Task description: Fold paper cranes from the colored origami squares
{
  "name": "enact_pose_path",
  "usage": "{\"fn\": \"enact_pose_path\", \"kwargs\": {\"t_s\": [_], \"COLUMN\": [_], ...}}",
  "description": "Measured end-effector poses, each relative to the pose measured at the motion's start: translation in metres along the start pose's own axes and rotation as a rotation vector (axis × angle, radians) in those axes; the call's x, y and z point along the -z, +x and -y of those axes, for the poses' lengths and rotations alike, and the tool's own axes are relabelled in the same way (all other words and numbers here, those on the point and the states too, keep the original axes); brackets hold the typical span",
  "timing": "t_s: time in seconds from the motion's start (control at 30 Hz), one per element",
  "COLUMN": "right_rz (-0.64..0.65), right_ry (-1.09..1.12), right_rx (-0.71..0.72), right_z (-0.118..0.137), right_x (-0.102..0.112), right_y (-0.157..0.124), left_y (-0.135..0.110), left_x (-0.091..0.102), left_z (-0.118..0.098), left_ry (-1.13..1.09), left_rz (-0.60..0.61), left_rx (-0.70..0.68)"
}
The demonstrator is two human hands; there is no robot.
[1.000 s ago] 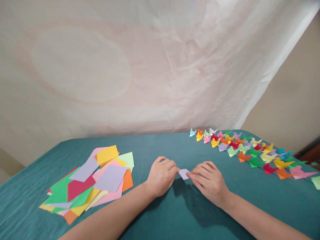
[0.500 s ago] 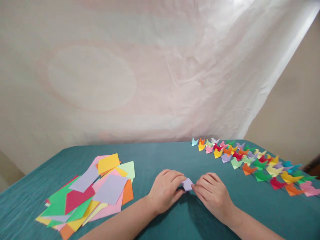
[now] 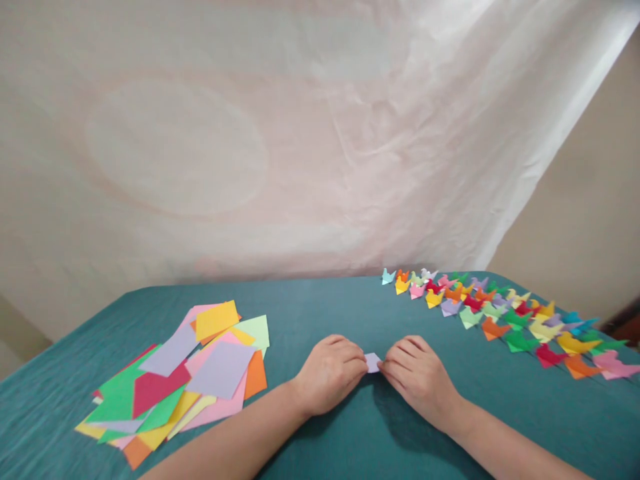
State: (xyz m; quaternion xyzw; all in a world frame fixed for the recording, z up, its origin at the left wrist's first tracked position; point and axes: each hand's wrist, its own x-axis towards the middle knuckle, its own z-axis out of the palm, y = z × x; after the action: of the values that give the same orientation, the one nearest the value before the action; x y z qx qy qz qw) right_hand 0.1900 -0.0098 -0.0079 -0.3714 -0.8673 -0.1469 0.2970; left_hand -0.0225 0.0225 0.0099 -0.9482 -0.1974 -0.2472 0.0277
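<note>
Between my two hands is a small folded piece of lilac paper (image 3: 373,363), held just above the green cloth. My left hand (image 3: 331,375) pinches its left edge, fingers curled and thumb mostly hidden. On the other side, my right hand (image 3: 423,381) grips the right edge between fingertips and thumb. Only the middle of the folded paper shows; its ends are covered by my fingers.
A loose pile of coloured paper sheets (image 3: 220,373) lies at the left of the green-covered table (image 3: 320,307). Rows of small folded paper birds (image 3: 495,328) stand along the right side. A pale sheet (image 3: 300,147) hangs behind the table.
The lilac paper looks flatter and less of it shows between my hands. My left fingers and thumb have closed together on its edge. The view has shifted slightly.
</note>
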Motion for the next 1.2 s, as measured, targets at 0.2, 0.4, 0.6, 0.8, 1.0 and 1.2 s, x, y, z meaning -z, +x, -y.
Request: {"fn": "enact_pose_path", "kwargs": {"t_s": [0.2,0.4,0.6,0.8,1.0,1.2], "right_rz": [0.094,0.166,0.164,0.199,0.226,0.261], "right_ry": [0.044,0.073,0.27,0.518,0.596,0.663], "right_rx": [0.033,-0.008,-0.194,-0.401,-0.44,-0.429], "right_z": [-0.002,0.007,0.005,-0.005,-0.01,-0.013], "right_x": [0.001,0.009,0.006,-0.001,-0.001,0.003], "right_y": [-0.001,-0.003,-0.004,0.0,0.001,0.005], "left_y": [-0.002,-0.003,-0.001,0.001,0.001,0.002], "left_x": [-0.004,-0.006,-0.002,0.006,0.007,0.008], "left_z": [0.0,-0.002,-0.001,0.001,0.0,0.002], "left_ry": [0.047,0.06,-0.03,-0.139,-0.151,-0.171], "left_rz": [0.075,0.096,0.125,0.171,0.185,0.2], "left_rx": [-0.007,-0.02,0.024,0.057,0.084,0.083]}}
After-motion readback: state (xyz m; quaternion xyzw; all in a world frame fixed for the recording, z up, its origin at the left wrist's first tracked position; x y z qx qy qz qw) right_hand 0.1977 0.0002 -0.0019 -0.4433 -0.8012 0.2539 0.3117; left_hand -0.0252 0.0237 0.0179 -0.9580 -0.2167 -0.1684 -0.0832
